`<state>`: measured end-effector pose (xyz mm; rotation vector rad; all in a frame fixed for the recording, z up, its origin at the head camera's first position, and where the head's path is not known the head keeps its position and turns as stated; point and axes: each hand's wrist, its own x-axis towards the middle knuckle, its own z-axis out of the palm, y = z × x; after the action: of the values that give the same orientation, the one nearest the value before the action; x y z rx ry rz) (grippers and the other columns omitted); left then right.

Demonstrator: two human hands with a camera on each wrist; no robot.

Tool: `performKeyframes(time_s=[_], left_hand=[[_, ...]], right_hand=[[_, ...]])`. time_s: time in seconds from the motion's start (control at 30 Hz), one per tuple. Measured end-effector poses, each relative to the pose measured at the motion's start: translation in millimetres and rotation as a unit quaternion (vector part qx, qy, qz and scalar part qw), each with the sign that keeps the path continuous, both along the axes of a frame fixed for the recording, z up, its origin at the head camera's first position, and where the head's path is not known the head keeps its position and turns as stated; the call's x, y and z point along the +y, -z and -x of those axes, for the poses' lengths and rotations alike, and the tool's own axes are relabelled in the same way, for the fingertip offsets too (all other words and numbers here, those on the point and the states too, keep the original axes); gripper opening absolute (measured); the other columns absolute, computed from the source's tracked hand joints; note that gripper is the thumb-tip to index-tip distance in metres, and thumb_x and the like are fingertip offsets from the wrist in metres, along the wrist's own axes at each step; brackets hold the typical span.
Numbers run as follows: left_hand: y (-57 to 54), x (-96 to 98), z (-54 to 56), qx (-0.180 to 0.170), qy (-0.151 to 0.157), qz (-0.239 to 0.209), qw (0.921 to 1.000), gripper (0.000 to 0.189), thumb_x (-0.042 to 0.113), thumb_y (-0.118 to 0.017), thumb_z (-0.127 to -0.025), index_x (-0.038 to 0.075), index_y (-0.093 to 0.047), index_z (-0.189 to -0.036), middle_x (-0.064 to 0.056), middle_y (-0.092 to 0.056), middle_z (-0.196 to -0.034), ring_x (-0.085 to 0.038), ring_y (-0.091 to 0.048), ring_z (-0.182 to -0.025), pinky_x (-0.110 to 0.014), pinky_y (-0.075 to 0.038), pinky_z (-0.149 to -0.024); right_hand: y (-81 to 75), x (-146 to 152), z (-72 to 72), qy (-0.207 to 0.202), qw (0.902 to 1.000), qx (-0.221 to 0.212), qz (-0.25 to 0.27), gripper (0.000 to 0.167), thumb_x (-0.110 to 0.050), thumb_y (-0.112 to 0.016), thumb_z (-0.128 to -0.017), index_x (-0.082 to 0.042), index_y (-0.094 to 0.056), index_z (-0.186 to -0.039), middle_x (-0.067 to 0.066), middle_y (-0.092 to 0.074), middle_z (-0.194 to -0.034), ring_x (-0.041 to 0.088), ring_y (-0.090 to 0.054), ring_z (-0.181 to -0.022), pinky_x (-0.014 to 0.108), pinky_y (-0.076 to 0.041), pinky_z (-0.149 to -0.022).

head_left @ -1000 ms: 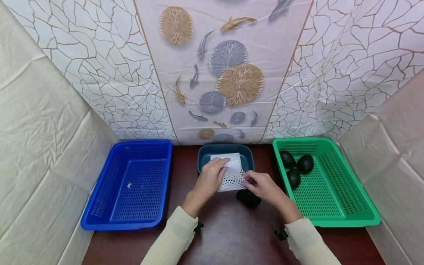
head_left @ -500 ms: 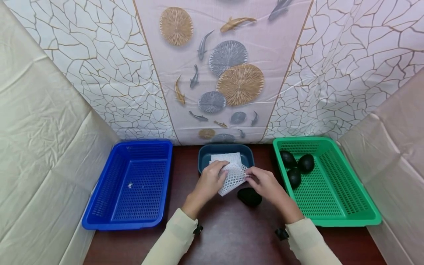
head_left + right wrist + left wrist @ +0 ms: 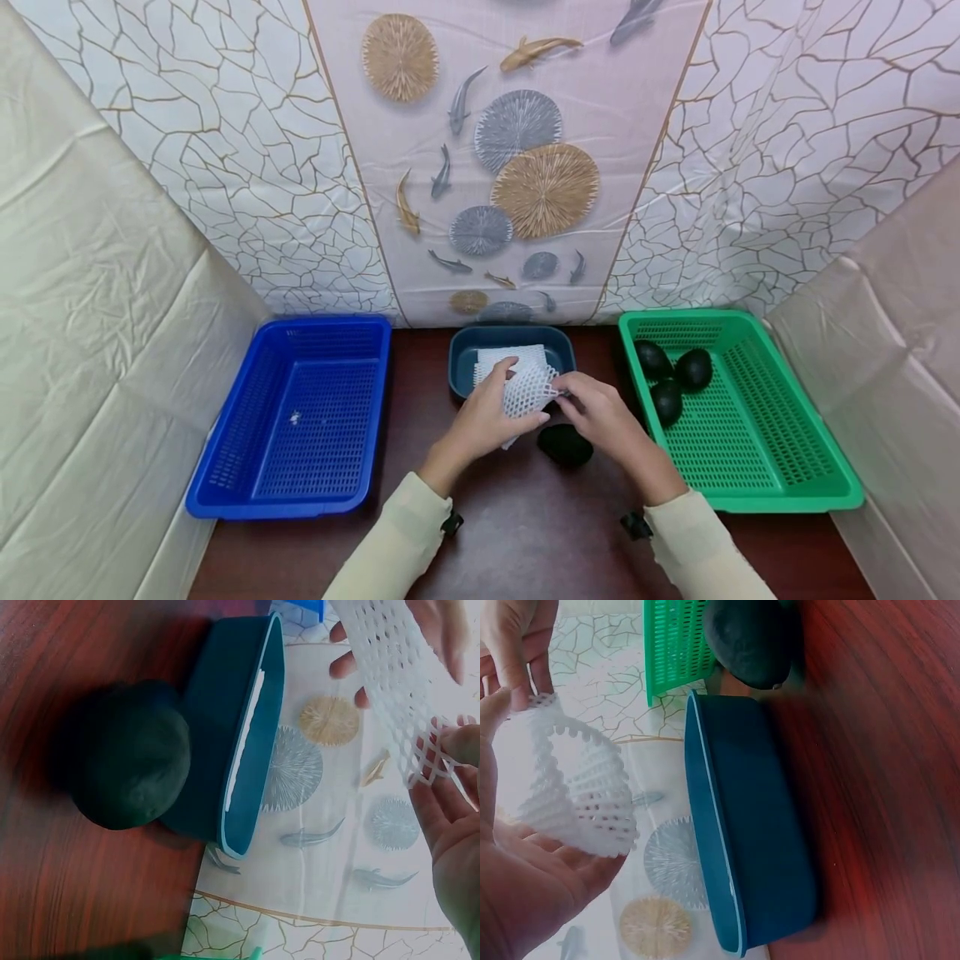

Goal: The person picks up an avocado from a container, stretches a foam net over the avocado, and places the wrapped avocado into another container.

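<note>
A white foam mesh sleeve (image 3: 527, 392) is held up between both hands, over the front of a dark teal tray. My left hand (image 3: 480, 417) grips its body, thumb on the near side and fingers on the far side. At the sleeve's right end, my right hand (image 3: 600, 412) pinches the rim; the left wrist view shows the mesh (image 3: 604, 806) partly spread, with a gap in it. Below the hands lies a dark avocado (image 3: 565, 446) on the table, apart from both. More white foam mesh (image 3: 495, 357) lies in the teal tray (image 3: 459, 337), partly covered by the left hand.
To the right stands a green basket (image 3: 795, 400) with 3 dark avocados (image 3: 692, 370) at its left side. A blue basket (image 3: 375, 392) stands at left, with a small white bit (image 3: 295, 417) on its floor. A patterned cloth wall (image 3: 652, 250) rises behind.
My left hand has shifted right and turned, its thumb now apart from the fingers around the sleeve. The sleeve has opened from flat to rounder. My right hand keeps its pinch on the rim.
</note>
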<state>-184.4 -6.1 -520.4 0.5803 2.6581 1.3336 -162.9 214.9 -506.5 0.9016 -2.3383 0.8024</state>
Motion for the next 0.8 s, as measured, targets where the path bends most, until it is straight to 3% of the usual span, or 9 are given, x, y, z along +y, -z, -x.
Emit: performKeyframes(time_s=[0.17,0.37,0.4,0.5,0.6,0.8], left_hand=[[6.0,3.4,0.6,-0.018,-0.002,-0.004,0.9998,0.099,0.055,-0.082,-0.081,0.020,-0.031,-0.158,-0.013,-0.059,-0.143,-0.023,-0.062,-0.119,-0.045,-0.053,-0.100],[12.3,4.9,0.6,0.014,-0.003,-0.012,0.9998,0.087,0.042,-0.084,-0.084,0.014,-0.038,-0.153,-0.012,-0.065,-0.130,-0.021,-0.066,-0.106,-0.038,-0.056,-0.090],[12.7,4.7,0.7,0.020,-0.005,-0.009,0.9997,0.086,0.040,-0.084,-0.084,0.014,-0.039,-0.152,-0.012,-0.064,-0.130,-0.022,-0.066,-0.107,-0.039,-0.055,-0.090],[12.8,3.3,1.0,0.035,-0.015,-0.001,0.9993,0.083,0.039,-0.084,-0.085,0.013,-0.041,-0.151,-0.013,-0.063,-0.134,-0.024,-0.065,-0.112,-0.043,-0.055,-0.094],[12.2,0.8,1.3,0.050,-0.025,0.009,0.9984,0.081,0.038,-0.084,-0.084,0.012,-0.043,-0.149,-0.013,-0.063,-0.137,-0.027,-0.064,-0.116,-0.046,-0.054,-0.096],[8.4,-4.7,0.7,0.076,-0.034,0.025,0.9962,0.080,0.036,-0.086,-0.083,0.011,-0.045,-0.147,-0.011,-0.064,-0.137,-0.027,-0.065,-0.114,-0.047,-0.055,-0.096]], right_hand=[[1.5,-3.6,-0.3,0.001,0.9999,0.015,0.003,0.030,0.012,-0.081,-0.078,-0.002,-0.069,-0.103,0.008,-0.072,-0.102,0.021,-0.071,-0.093,0.038,-0.060,-0.079],[3.9,-4.9,-2.1,0.016,0.9998,0.009,0.010,0.031,0.008,-0.081,-0.080,-0.001,-0.070,-0.107,0.011,-0.072,-0.110,0.024,-0.069,-0.103,0.037,-0.059,-0.083],[4.6,-4.8,-3.0,0.020,0.9997,0.004,0.013,0.033,0.006,-0.081,-0.081,-0.001,-0.069,-0.110,0.012,-0.071,-0.114,0.025,-0.068,-0.107,0.033,-0.058,-0.088],[10.6,-3.8,-5.9,0.042,0.9986,-0.014,0.031,0.043,0.002,-0.083,-0.081,0.001,-0.064,-0.120,0.015,-0.065,-0.127,0.029,-0.062,-0.118,0.020,-0.049,-0.102],[20.3,-2.1,-8.5,0.064,0.9959,-0.028,0.057,0.055,-0.001,-0.085,-0.079,0.004,-0.059,-0.127,0.020,-0.057,-0.137,0.033,-0.056,-0.125,0.009,-0.030,-0.114],[45.1,3.4,-12.6,0.081,0.9928,-0.026,0.084,0.070,-0.005,-0.088,-0.075,0.008,-0.052,-0.134,0.028,-0.048,-0.144,0.039,-0.049,-0.130,0.010,-0.025,-0.116]])
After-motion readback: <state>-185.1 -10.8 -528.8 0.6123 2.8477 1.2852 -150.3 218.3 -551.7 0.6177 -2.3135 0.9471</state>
